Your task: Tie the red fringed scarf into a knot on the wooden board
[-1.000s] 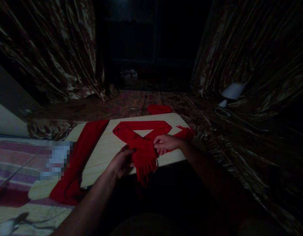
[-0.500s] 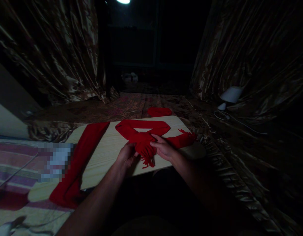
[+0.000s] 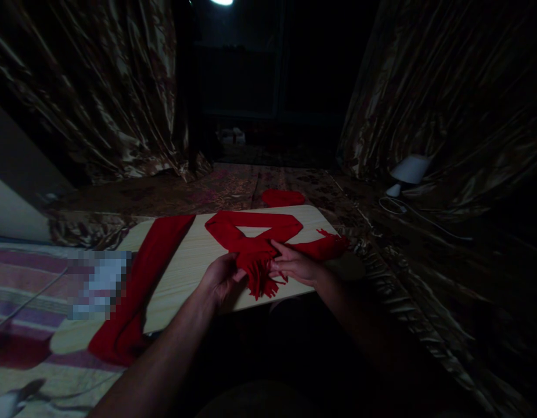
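Observation:
A red scarf (image 3: 253, 219) lies on a pale wooden board, bent into an angular loop whose two ends cross near the front. One fringed end (image 3: 262, 273) hangs toward me between my hands; the other stretches right to a fringed tip. At the left edge of the near end, my left hand (image 3: 219, 278) has its fingers closed on the cloth. My right hand (image 3: 296, 266) rests against the right side of this end, thumb and fingers stretched and apart. Its fingertips touch the cloth and fringe.
A long red cloth (image 3: 150, 278) drapes across the board's (image 3: 187, 273) left part. Behind the board sits a red knitted-looking item (image 3: 283, 197). A small white lamp (image 3: 410, 169) with a cord stands at right. Striped bedding (image 3: 24, 290) lies left. Curtains (image 3: 150, 104) hang on both sides.
The fringe of the near end has spread wider and flatter. My right hand has shifted slightly right with its fingers more apart; my left hand has moved a little left.

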A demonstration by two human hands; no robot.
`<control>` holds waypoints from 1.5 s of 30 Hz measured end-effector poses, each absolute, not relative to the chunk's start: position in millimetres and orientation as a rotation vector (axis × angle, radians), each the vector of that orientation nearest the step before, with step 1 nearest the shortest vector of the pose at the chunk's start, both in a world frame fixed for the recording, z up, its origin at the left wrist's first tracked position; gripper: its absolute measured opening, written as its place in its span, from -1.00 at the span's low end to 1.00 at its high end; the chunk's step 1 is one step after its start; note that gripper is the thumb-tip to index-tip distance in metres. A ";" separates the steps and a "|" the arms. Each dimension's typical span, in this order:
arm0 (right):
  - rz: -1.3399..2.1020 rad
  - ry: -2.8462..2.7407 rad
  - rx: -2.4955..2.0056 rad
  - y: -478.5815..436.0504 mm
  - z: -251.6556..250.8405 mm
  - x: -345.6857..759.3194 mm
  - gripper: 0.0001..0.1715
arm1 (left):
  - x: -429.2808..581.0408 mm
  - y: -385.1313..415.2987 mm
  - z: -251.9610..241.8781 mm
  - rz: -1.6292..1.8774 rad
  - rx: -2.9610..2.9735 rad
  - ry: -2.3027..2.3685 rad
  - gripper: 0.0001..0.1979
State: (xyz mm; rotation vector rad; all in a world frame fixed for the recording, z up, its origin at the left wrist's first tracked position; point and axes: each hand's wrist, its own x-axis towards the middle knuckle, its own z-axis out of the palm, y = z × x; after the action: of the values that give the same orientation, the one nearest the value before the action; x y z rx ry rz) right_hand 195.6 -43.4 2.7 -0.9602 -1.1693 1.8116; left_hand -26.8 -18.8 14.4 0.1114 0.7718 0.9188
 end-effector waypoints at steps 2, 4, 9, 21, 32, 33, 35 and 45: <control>1.781 -1.070 -0.857 -45.9 -7.8 178.3 0.42 | -23.9 -17.8 14.1 0.917 0.115 0.773 -0.67; 1.741 -0.962 -0.748 -48.7 -15.8 161.2 0.43 | -21.1 -16.3 11.6 0.925 0.137 0.796 -0.66; 1.791 -0.951 -0.674 -55.4 -14.5 154.3 0.44 | -18.7 -17.8 3.2 1.038 0.322 0.883 -0.71; 1.641 -1.926 -1.524 -13.4 30.4 251.1 -0.23 | -61.5 5.8 32.9 0.603 2.114 1.903 -0.64; 0.535 -1.389 -2.275 95.2 11.3 265.5 -0.16 | 70.8 57.8 38.8 0.429 2.486 1.443 -0.71; 0.586 -1.351 -2.209 98.5 7.8 266.4 -0.16 | 75.0 65.7 35.9 0.426 2.471 1.413 -0.72; 0.700 -1.247 -2.028 104.0 3.4 266.7 -0.27 | 81.3 80.8 28.9 0.422 2.433 1.363 -0.72; 1.145 -1.217 -1.357 100.2 25.7 241.3 -0.61 | 105.5 107.8 -2.2 0.601 2.205 1.481 -0.29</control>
State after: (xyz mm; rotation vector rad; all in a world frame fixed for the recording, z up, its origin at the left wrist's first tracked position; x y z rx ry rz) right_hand 241.3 100.2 25.7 -1.3573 -1.2174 1.1450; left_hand 105.5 107.8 -2.2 2.2048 1.4806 0.6011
